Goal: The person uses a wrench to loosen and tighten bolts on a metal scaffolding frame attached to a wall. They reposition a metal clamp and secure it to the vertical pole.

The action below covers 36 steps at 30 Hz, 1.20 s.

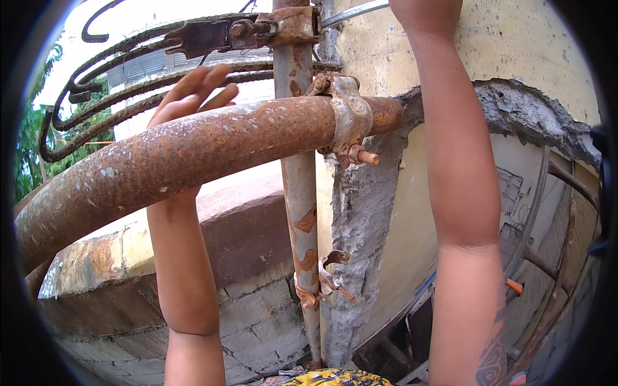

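Your left hand point(188, 96) is behind the rough, rusty-brown, round metal pipe point(174, 153), fingers wide apart. Your right hand point(426, 13) is above the pipe's right end; I can't tell its grip.

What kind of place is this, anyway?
Probably a building or repair site, seemingly outdoors. A rusty pipe is joined to an upright pole by a metal clamp, like scaffolding, and beside them the wall shows rough, broken concrete.
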Tool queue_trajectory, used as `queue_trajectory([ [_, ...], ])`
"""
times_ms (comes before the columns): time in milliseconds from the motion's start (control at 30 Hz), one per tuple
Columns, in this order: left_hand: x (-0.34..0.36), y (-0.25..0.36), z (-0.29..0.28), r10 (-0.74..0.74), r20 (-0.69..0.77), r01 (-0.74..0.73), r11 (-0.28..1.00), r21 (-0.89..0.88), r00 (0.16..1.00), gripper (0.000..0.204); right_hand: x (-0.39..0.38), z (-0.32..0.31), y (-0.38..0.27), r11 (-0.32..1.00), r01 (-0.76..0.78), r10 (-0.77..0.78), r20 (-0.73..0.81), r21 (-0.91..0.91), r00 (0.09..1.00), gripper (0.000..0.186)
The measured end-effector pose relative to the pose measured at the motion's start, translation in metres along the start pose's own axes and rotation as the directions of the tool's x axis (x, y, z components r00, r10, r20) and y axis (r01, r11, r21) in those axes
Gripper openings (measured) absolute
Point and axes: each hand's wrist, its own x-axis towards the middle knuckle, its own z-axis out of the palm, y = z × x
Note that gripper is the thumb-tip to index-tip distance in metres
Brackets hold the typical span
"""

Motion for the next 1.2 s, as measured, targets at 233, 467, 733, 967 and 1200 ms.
queue_trajectory([
  [233,-0.038,0.036,0.060,0.292,0.080,-0.199,0.804,-0.561,0.953,0.022,-0.011,0.002,-0.011,0.996,-0.089,0.088,0.041,0.023,0.995,0.022],
  [467,-0.041,0.038,0.064,0.298,0.079,-0.213,0.821,-0.529,0.951,0.014,0.003,0.032,-0.005,0.979,-0.198,0.202,0.101,-0.048,0.974,0.024],
  [733,-0.040,0.034,0.053,0.378,0.180,-0.260,0.846,-0.465,0.908,0.040,0.028,0.078,-0.004,0.976,-0.217,0.218,0.279,-0.035,0.935,0.025],
  [967,-0.041,0.027,0.057,0.379,0.112,-0.287,0.834,-0.471,0.919,0.024,0.032,0.141,0.024,0.973,-0.111,0.061,0.243,0.200,0.968,0.024],
  [1200,-0.043,0.031,0.062,0.358,0.067,-0.296,0.851,-0.434,0.931,0.022,0.034,0.181,0.023,0.947,-0.160,0.046,0.374,0.279,0.926,0.023],
])
